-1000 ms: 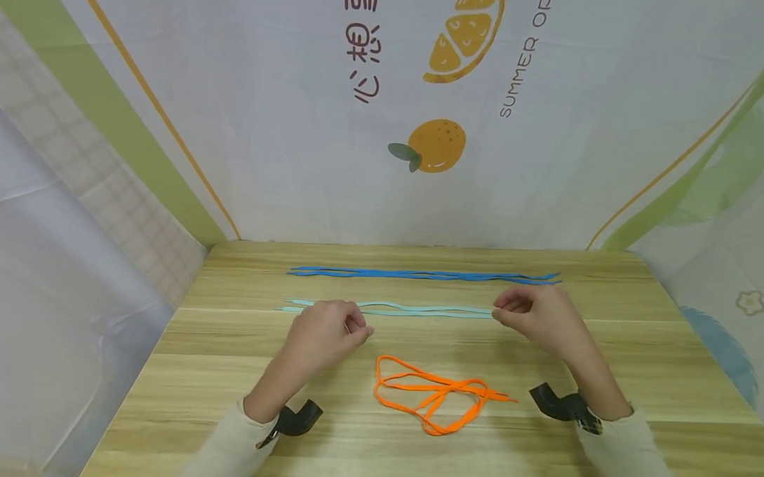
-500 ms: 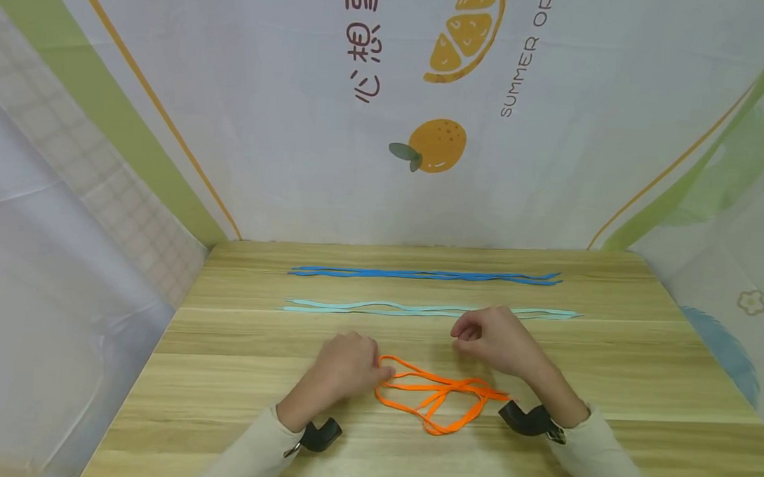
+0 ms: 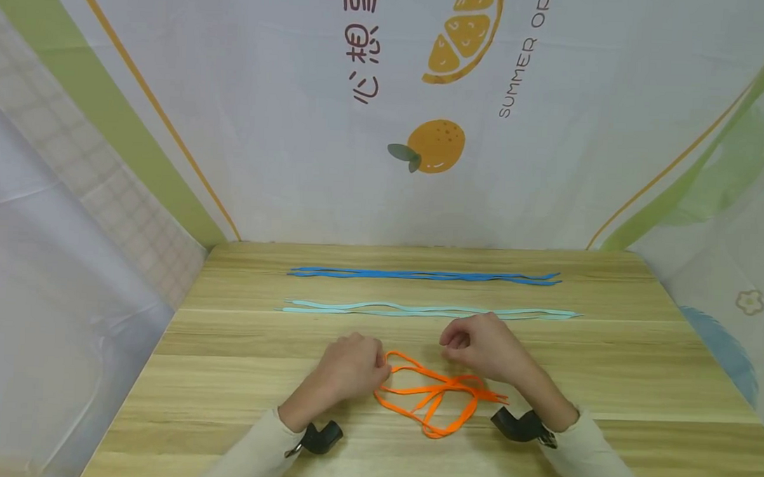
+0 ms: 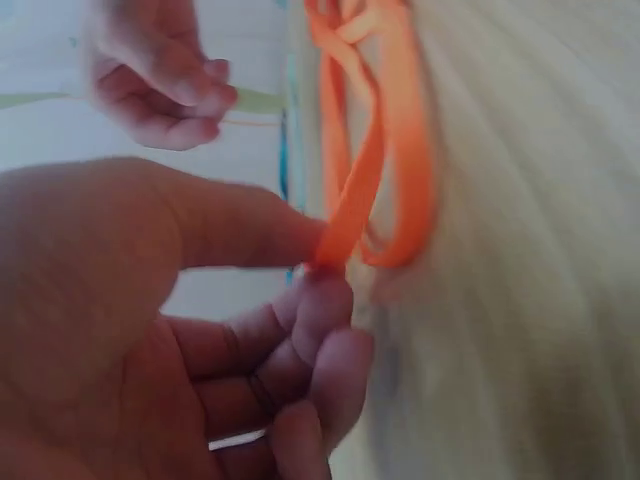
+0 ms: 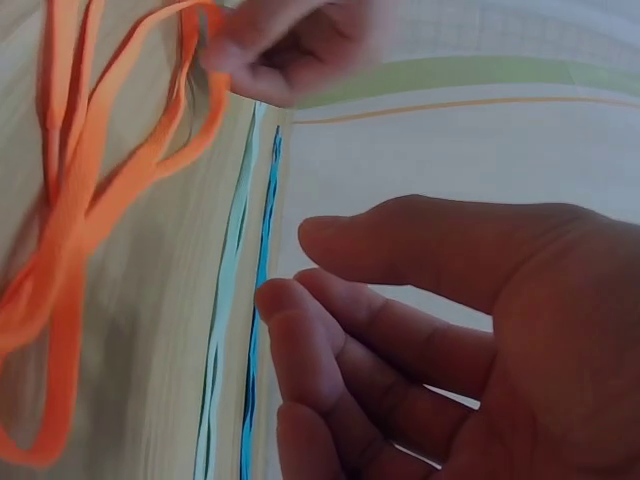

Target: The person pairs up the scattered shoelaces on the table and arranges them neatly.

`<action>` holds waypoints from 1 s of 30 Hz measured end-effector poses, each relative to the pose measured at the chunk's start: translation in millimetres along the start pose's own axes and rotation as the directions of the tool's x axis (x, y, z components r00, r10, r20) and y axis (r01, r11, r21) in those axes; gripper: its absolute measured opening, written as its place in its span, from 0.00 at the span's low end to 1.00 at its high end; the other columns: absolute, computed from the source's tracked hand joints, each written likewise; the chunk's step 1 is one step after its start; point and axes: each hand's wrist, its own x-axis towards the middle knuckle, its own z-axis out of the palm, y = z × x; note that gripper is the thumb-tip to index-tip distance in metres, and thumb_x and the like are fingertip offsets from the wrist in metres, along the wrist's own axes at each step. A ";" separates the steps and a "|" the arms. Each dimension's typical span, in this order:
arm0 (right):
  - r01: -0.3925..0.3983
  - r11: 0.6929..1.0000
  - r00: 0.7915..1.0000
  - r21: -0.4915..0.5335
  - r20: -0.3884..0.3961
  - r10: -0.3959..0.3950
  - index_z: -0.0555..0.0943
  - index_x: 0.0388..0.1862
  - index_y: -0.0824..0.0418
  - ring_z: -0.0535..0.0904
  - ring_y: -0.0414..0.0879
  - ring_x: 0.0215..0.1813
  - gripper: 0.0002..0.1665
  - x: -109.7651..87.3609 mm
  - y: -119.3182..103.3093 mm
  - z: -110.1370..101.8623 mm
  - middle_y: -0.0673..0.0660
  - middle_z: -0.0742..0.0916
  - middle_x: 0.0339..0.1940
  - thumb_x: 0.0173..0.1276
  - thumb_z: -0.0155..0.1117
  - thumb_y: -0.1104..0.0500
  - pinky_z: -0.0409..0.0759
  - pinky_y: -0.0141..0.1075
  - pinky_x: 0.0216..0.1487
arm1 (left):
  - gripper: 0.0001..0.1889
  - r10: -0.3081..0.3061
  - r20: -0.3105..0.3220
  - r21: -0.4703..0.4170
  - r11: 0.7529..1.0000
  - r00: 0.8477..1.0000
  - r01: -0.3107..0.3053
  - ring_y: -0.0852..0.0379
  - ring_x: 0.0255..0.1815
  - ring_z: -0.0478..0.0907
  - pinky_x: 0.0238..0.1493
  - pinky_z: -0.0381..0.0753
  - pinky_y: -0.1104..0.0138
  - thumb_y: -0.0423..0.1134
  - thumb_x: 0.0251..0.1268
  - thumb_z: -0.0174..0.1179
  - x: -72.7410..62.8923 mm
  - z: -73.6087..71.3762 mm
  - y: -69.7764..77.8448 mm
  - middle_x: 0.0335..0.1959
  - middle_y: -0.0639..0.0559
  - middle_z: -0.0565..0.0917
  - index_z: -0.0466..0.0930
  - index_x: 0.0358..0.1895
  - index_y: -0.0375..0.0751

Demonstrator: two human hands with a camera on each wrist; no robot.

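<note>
An orange shoelace lies in loose loops on the wooden table, in front of the person. At its left end, the left hand pinches one loop between thumb and fingertips. The left wrist view shows the pinched orange lace running up from those fingertips. The right hand hovers just behind the orange lace with its fingers loosely bent. In the right wrist view, a gap shows between the thumb and fingers of the right hand, and nothing is held there.
Behind the hands, a mint-green shoelace lies stretched left to right in roughly parallel strands. Farther back a blue shoelace is laid out the same way. A printed white cloth hangs at the table's back edge.
Both hands have come nearer from the mint-green lace to the orange one. The left hand has taken hold of the orange lace's left loop, which has shifted slightly. The right hand has moved left.
</note>
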 end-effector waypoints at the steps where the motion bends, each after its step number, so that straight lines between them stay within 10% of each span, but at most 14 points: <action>1: 0.008 1.000 1.000 0.005 0.002 -0.008 0.92 0.40 0.59 0.83 0.34 0.33 0.04 0.5 -0.2 1.0 0.40 0.88 0.29 0.66 0.78 0.64 0.84 0.35 0.40 | 0.15 0.013 -0.005 -0.024 1.000 1.000 -0.013 0.62 0.17 0.69 0.20 0.65 0.69 0.36 0.69 0.67 0.0 -1.1 0.4 0.14 0.64 0.73 0.81 0.20 0.52; 15: 0.257 0.963 0.963 0.077 0.062 -0.262 0.90 0.58 0.57 0.88 0.50 0.49 0.16 -3.7 -16.4 13.1 0.52 0.91 0.52 0.73 0.77 0.63 0.87 0.39 0.46 | 0.11 0.314 -0.068 -0.189 0.928 0.947 -0.321 0.71 0.26 0.75 0.32 0.78 0.72 0.33 0.70 0.68 -13.1 -21.3 30.3 0.23 0.68 0.79 0.83 0.29 0.51; 30: 0.330 0.923 0.940 0.200 0.017 -0.340 0.89 0.40 0.47 0.84 0.36 0.34 0.09 -12.5 -17.9 -13.6 0.41 0.88 0.36 0.82 0.70 0.60 0.87 0.38 0.36 | 0.04 0.291 -0.115 -0.343 0.886 0.950 -0.313 0.68 0.33 0.82 0.38 0.84 0.68 0.34 0.73 0.68 -23.8 -43.3 29.7 0.30 0.65 0.86 0.88 0.36 0.46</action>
